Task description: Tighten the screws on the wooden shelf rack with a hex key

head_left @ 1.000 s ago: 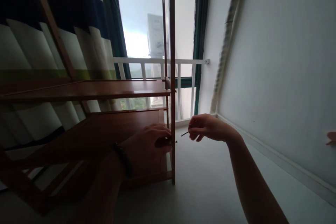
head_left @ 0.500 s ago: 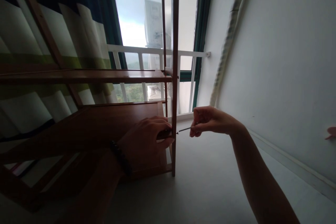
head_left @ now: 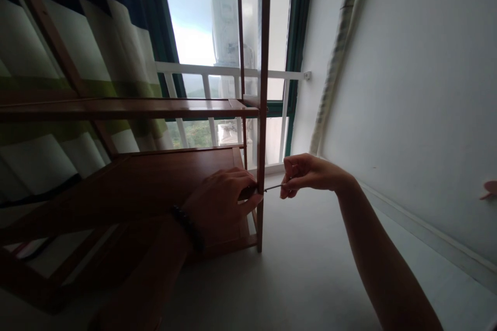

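Note:
My left hand (head_left: 225, 194), with a dark beaded bracelet (head_left: 188, 228) on its wrist, is closed around the front end of a brown wooden shelf board (head_left: 248, 193), where it meets the upright post (head_left: 263, 62). My right hand (head_left: 301, 176) pinches a thin metal hex key (head_left: 275, 186), held roughly level; its other end is hidden in the fingers. The key's tip is at a small screw (head_left: 265, 191) sticking out of the post's right side. Whether the tip sits in the screw head, I cannot tell.
The wooden rack has another shelf (head_left: 174, 107) above. Behind it are a striped curtain (head_left: 128, 57), a white railing (head_left: 205, 70) and a window. A white wall (head_left: 411, 88) with a pipe (head_left: 334, 70) stands to the right, above the pale floor (head_left: 303, 264).
The hex key's tip has come to the screw, closing the small gap seen before. The post and my left hand appear slightly further right in view.

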A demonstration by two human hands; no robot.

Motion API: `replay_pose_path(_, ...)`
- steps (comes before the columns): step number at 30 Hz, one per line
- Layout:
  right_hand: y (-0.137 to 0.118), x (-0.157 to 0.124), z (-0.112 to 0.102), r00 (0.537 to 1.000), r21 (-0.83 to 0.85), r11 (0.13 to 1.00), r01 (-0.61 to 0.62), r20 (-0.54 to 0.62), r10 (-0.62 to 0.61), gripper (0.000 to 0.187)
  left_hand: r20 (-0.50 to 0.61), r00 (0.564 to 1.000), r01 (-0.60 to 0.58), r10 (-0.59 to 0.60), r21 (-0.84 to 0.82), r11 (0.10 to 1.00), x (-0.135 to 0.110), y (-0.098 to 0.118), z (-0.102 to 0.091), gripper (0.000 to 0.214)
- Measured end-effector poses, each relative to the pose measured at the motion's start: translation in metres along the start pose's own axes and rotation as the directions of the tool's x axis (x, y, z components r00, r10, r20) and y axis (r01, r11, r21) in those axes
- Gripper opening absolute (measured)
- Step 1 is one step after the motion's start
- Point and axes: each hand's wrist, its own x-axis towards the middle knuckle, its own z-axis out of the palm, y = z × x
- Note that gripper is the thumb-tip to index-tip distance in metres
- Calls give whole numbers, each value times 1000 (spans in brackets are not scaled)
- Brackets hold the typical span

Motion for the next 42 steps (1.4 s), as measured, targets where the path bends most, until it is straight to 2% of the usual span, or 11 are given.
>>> replay_pose_path(15,-2,-3,-3,999,32,999,-7,48,5,18,8,1000,8,-8,-4,1000,-1,-3,2,17)
replay_pose_path(22,-2,-3,-3,1000,-2,1000,-28,14,28,19,12,1000,-5,5,-8,1000,0,-4,1,18)
replay_pose_path(27,-10,-4,2,996,-66,995,-80,-40,78,22,17,1000,-7,7,-3,1000,1,-5,2,18)
replay_pose_path(31,-17,-7,8,987,-204,967,-150,-94,133,31,20,1000,-12,12,10,1000,-1,-5,2,18)
replay_pose_path(37,-21,-9,12,979,-343,917,-203,-66,192,31,10,1000,5,-5,11,1000,-2,-1,1,18)
replay_pose_path(42,-23,-9,14,981,-383,904,-192,-88,172,28,0,1000,5,-5,2,1000,-3,0,1,17)
